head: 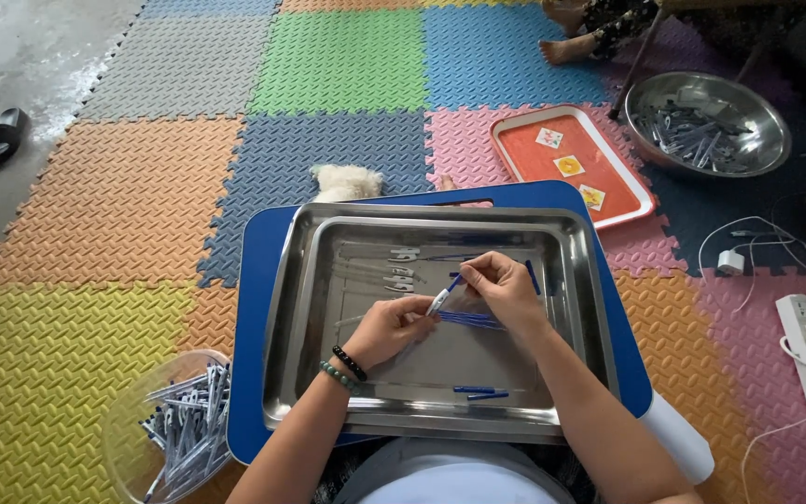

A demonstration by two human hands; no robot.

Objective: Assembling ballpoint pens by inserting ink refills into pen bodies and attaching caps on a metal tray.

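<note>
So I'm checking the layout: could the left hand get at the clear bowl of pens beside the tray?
Probably yes: the clear bowl of pens sits open-topped just outside the left forearm, nothing between, though the left hand now holds a pen.

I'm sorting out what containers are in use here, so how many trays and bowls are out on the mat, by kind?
Steel tray, under the left hand and right hand: 1
Orange plastic tray: 1
Steel bowl of pen parts: 1
Clear bowl of pen parts: 1
Total: 4
</note>
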